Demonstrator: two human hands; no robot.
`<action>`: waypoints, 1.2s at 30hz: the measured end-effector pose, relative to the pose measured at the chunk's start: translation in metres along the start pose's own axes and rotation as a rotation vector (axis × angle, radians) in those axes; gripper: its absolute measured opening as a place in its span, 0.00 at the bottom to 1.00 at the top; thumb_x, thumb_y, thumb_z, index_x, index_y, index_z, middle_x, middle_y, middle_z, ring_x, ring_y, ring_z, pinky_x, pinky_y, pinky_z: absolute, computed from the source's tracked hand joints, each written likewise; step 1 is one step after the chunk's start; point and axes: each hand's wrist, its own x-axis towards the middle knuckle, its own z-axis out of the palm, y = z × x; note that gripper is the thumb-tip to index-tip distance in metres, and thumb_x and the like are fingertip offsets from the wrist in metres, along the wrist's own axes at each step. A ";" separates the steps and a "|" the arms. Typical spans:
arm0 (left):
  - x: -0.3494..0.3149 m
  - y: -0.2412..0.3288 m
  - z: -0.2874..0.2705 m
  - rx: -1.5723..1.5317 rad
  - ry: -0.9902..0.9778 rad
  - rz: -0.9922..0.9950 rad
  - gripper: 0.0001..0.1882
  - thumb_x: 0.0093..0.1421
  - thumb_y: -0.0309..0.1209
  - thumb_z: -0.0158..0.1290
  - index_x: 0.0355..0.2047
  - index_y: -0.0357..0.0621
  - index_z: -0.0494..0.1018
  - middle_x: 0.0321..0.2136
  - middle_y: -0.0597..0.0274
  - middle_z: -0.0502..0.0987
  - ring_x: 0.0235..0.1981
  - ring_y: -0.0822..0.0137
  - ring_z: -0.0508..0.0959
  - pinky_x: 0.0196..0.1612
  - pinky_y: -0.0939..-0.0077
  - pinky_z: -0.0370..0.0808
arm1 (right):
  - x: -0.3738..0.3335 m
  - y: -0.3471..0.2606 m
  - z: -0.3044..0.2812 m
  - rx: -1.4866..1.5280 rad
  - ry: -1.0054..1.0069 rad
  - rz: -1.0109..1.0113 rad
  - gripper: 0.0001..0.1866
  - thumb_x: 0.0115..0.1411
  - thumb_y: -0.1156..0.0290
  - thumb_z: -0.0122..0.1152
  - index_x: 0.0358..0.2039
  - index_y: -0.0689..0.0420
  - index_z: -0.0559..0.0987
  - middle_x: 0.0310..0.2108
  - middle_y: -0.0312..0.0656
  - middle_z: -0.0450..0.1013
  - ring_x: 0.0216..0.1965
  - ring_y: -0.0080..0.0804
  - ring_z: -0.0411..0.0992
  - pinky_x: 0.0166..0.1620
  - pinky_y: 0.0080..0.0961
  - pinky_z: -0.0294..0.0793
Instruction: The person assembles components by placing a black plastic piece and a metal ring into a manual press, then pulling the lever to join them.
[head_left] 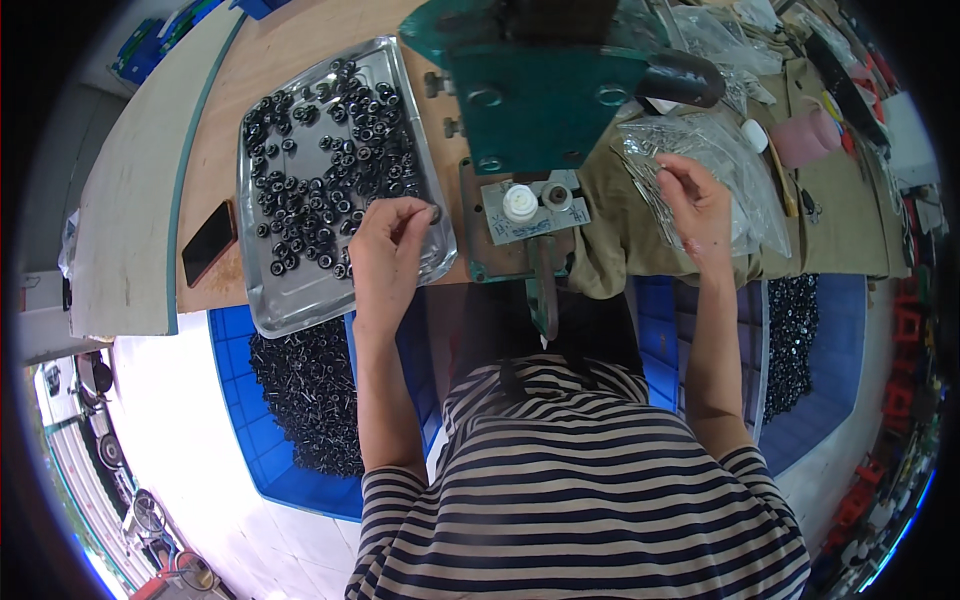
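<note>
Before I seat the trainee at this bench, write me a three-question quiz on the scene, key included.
1. The metal tray mostly holds:
A) folded cloths
B) small dark parts
C) plastic cups

2. True or false: the dark phone lies to the left of the metal tray.

3. Fill in: the ____ hand is over the clear plastic bag, where thin metal pieces show; the other is at the metal tray.

Key:
1. B
2. True
3. Right; the left hand is the one at the metal tray.
</note>
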 end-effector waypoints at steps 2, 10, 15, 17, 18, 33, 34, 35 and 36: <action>0.002 0.013 0.017 -0.053 -0.038 0.109 0.04 0.55 0.22 0.54 0.31 0.35 0.73 0.26 0.63 0.73 0.25 0.76 0.71 0.29 0.84 0.68 | -0.003 -0.006 0.012 0.028 -0.026 0.029 0.11 0.56 0.80 0.57 0.40 0.59 0.77 0.29 0.34 0.73 0.28 0.15 0.67 0.33 0.11 0.67; 0.003 0.055 0.051 0.205 -0.113 0.290 0.07 0.53 0.25 0.56 0.31 0.33 0.75 0.23 0.59 0.70 0.22 0.72 0.71 0.27 0.79 0.68 | -0.008 -0.023 0.030 0.072 -0.153 -0.018 0.11 0.55 0.80 0.56 0.41 0.59 0.76 0.28 0.34 0.72 0.28 0.16 0.68 0.33 0.13 0.68; 0.005 0.049 0.048 0.297 -0.192 0.301 0.08 0.52 0.25 0.55 0.33 0.34 0.73 0.29 0.51 0.75 0.27 0.52 0.75 0.31 0.69 0.73 | -0.008 -0.032 0.039 0.121 -0.202 -0.018 0.11 0.57 0.80 0.55 0.41 0.60 0.76 0.30 0.34 0.72 0.30 0.16 0.69 0.34 0.13 0.69; 0.003 0.042 0.051 0.141 -0.119 0.358 0.09 0.53 0.25 0.55 0.35 0.35 0.74 0.27 0.52 0.75 0.26 0.57 0.76 0.31 0.73 0.73 | -0.006 -0.035 0.049 0.146 -0.214 -0.027 0.10 0.58 0.80 0.54 0.41 0.61 0.75 0.31 0.34 0.71 0.30 0.16 0.69 0.34 0.13 0.69; 0.002 0.038 0.052 0.140 -0.123 0.358 0.09 0.53 0.25 0.55 0.35 0.35 0.74 0.27 0.52 0.75 0.26 0.57 0.76 0.31 0.73 0.73 | -0.004 -0.037 0.054 0.224 -0.236 -0.028 0.10 0.58 0.79 0.55 0.41 0.61 0.75 0.30 0.34 0.71 0.30 0.17 0.69 0.34 0.13 0.70; 0.003 0.012 0.045 -0.360 -0.393 -0.058 0.15 0.59 0.25 0.51 0.48 0.38 0.72 0.25 0.67 0.75 0.27 0.79 0.69 0.33 0.86 0.67 | 0.002 -0.051 0.087 0.078 -0.297 -0.247 0.07 0.55 0.75 0.59 0.32 0.65 0.74 0.26 0.39 0.74 0.25 0.21 0.70 0.30 0.17 0.69; 0.003 0.013 0.045 -0.371 -0.389 -0.062 0.15 0.59 0.25 0.51 0.47 0.38 0.72 0.25 0.67 0.74 0.26 0.79 0.69 0.32 0.85 0.67 | 0.002 -0.051 0.086 -0.031 -0.277 -0.353 0.07 0.54 0.75 0.59 0.31 0.65 0.74 0.26 0.40 0.74 0.25 0.22 0.70 0.30 0.17 0.69; 0.003 0.015 0.045 -0.372 -0.370 -0.078 0.14 0.59 0.25 0.51 0.46 0.38 0.73 0.24 0.67 0.74 0.26 0.78 0.69 0.31 0.85 0.66 | 0.002 -0.051 0.085 -0.047 -0.281 -0.344 0.07 0.54 0.75 0.59 0.31 0.65 0.74 0.26 0.40 0.74 0.25 0.22 0.70 0.30 0.17 0.69; 0.003 0.017 0.046 -0.384 -0.383 -0.064 0.14 0.59 0.25 0.51 0.46 0.38 0.73 0.24 0.67 0.74 0.26 0.78 0.69 0.31 0.85 0.66 | 0.001 -0.050 0.085 -0.017 -0.284 -0.331 0.07 0.54 0.74 0.60 0.30 0.64 0.74 0.26 0.41 0.74 0.25 0.24 0.71 0.30 0.17 0.70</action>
